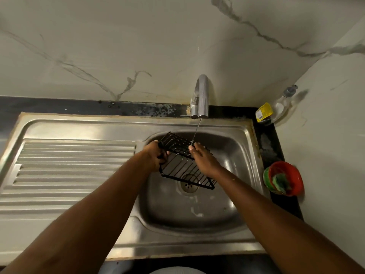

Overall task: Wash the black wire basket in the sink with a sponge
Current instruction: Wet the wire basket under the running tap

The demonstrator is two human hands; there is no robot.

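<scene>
Marble-look wall, steel sink [237,135], thin stream off the tap [201,95]; your black wire basket [183,165] is tilted over the bowl under it; left hand [156,157] curled round its left end, right hand [203,161] flat-fingered on top; probably light, stiff and slick when wet, so I'd grip the thick frame wire; sponge [280,182] is off to the right.

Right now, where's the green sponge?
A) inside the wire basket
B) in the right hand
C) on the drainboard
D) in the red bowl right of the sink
D: the green sponge lies in the red bowl on the counter beside the sink.
</scene>
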